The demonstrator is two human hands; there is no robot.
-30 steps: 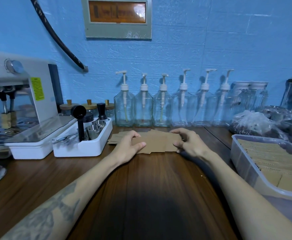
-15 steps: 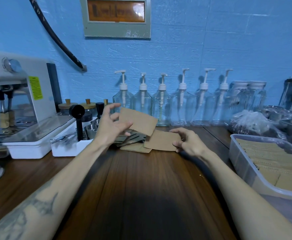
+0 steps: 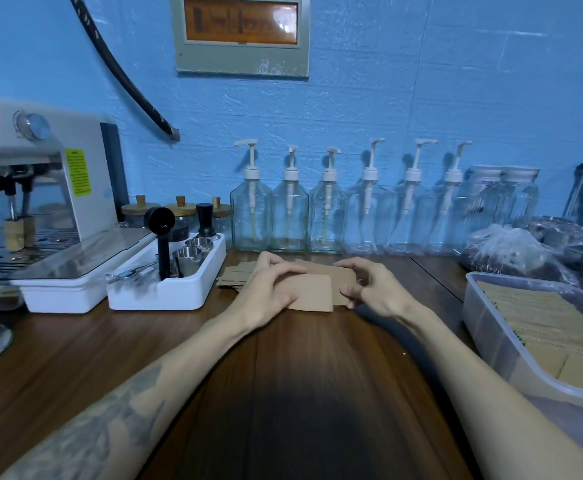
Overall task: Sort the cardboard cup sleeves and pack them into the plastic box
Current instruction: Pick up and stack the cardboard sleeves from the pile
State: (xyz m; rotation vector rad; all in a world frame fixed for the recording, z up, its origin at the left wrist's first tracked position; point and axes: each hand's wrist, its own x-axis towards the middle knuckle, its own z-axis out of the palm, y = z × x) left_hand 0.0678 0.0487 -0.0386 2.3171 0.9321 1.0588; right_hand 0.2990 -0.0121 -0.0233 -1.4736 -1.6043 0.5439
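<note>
Head view: nearest are two bare forearms reaching forward over the dark wooden surface (image 3: 300, 393), the left one tattooed. At their ends both hands meet on the cardboard cup sleeves (image 3: 312, 296), which lie at the middle of the surface, well short of the bottles. The sleeves are flat, plain brown, rounded at the corners, with fluted edges showing on the ones to the left. The top sleeve lies with its long axis running left to right, across the view. How many sleeves are in the loose pile cannot be told; they overlap.

The left hand (image 3: 269, 289) rests on the pile's left part, its grip bent over the top sleeve with fingers curled and thumb along the near edge. The right hand (image 3: 369, 285) pinches the right end of the sleeves, thumb below and fingers arched above.

At the right edge stands the plastic box (image 3: 490, 327), translucent, already holding rows of packed sleeves standing on edge; their number cannot be counted.

Left of the pile sits a white tray (image 3: 165, 292) with metal cups and a black scoop, and beyond it a white coffee machine (image 3: 51, 161). Farthest, against the blue wall, stand six clear pump bottles (image 3: 290, 216) in a row.
</note>
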